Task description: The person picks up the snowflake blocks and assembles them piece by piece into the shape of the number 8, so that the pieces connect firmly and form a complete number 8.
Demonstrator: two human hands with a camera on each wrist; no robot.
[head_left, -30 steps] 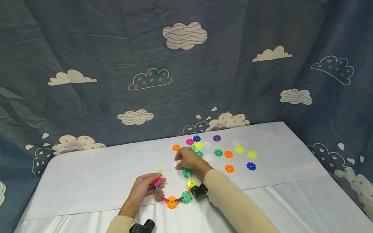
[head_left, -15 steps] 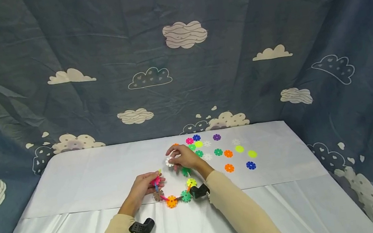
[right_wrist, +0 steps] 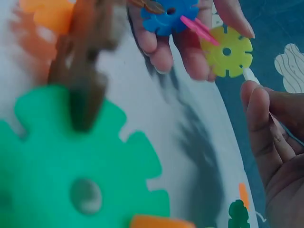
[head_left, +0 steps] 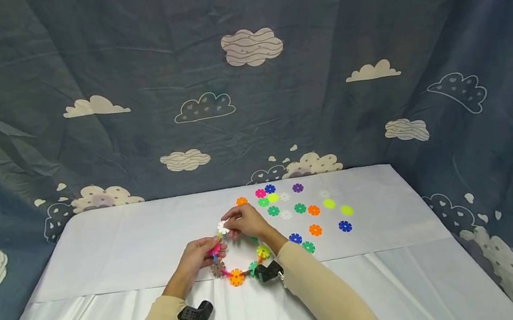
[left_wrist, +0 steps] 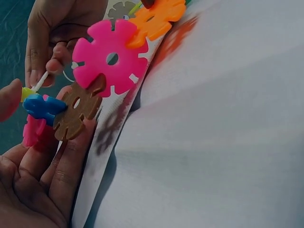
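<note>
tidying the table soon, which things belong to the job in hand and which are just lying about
In hand:
white disc, pinched by the right hand
chain of linked discs, held by the left hand

Apparently lying about, loose:
purple disc
pink disc
orange discs
blue discs
green discs
yellow discs
other white discs

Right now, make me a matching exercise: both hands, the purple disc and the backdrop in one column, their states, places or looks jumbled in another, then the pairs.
Column one
1. Left hand
2. Right hand
3. Purple disc
4. Backdrop

Column two
a. pinching a white disc
b. dark and cloud-printed
c. gripping the chain
d. loose near the far edge of the table

Pairs: 1-c, 2-a, 3-d, 4-b
</note>
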